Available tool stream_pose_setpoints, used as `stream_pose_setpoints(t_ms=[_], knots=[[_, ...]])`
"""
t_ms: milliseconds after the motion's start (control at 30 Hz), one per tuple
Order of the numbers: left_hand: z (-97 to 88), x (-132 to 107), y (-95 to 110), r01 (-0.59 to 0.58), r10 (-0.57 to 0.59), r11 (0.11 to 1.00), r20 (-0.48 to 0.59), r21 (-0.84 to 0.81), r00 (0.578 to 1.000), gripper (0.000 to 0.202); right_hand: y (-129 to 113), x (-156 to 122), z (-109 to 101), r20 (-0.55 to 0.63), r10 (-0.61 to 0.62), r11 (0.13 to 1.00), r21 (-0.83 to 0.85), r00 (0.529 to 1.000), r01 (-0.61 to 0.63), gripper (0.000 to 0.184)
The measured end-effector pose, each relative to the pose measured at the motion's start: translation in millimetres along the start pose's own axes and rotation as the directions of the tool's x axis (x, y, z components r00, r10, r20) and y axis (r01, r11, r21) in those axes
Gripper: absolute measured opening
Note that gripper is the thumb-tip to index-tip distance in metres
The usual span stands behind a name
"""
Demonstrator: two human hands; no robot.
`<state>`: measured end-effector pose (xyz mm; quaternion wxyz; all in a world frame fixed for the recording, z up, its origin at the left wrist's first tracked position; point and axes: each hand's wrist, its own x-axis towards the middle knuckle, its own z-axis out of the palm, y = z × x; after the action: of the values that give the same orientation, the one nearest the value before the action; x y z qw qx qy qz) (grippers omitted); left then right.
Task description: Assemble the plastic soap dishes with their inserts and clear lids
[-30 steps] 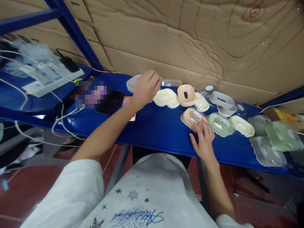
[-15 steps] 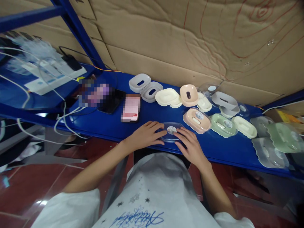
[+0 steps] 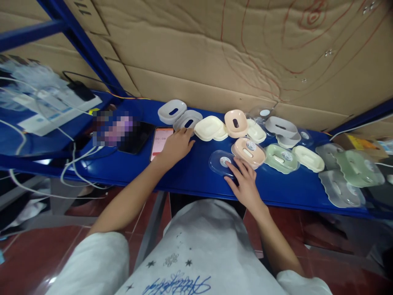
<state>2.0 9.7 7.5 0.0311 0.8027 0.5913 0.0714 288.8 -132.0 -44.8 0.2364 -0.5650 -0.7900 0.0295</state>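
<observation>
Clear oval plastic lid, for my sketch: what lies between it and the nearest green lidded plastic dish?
Head view: peach oval lidded plastic dish and part of the right hand.

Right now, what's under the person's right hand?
A clear lid with a round sticker lies partly under the right hand; blue tabletop shows through it; what the hand covers is hidden.

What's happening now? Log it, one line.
left hand: at nearer grey slotted plastic dish | right hand: on clear oval plastic lid | surface: blue table
</observation>
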Motion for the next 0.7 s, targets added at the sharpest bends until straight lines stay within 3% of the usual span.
stream_pose_setpoints(t_ms=[100, 200, 300, 467, 567, 700], knots=[[0.4, -5.9, 1.2, 0.003, -0.004, 1.0, -0.063, -0.008, 0.998, 0.051, 1.5, 0.8, 0.5, 0.01, -0.005, 1.0, 0.03, 1.0, 0.005, 0.05], [2.0, -7.2, 5.6, -0.075, 0.083, 0.996, -0.179, 0.05, 0.98, 0.063, 2.6, 1.5, 0.5, 0.015, -0.011, 0.998, 0.065, 1.0, 0.01, 0.051], [7.9, 1.2, 15.8, -0.161, 0.173, 0.984, -0.216, 0.072, 0.961, 0.067, 2.8, 1.0, 1.3, -0.009, -0.014, 0.997, 0.077, 1.0, 0.015, 0.051], [17.6, 13.1, 35.6, -0.223, 0.241, 0.969, -0.209, 0.107, 0.948, 0.037, 3.7, -1.8, 2.4, -0.051, -0.021, 0.99, 0.136, 0.998, 0.028, 0.051], [16.5, -1.1, 37.9, -0.253, 0.255, 0.967, -0.224, 0.035, 0.941, 0.028, 4.6, -2.4, 0.3, -0.099, 0.026, 0.98, 0.198, 0.995, -0.005, 0.051], [15.5, -47.6, 24.0, -0.323, 0.291, 0.943, -0.269, -0.085, 0.918, 0.03, 5.8, -0.7, -3.7, -0.165, 0.121, 0.962, 0.264, 0.979, -0.074, 0.051]])
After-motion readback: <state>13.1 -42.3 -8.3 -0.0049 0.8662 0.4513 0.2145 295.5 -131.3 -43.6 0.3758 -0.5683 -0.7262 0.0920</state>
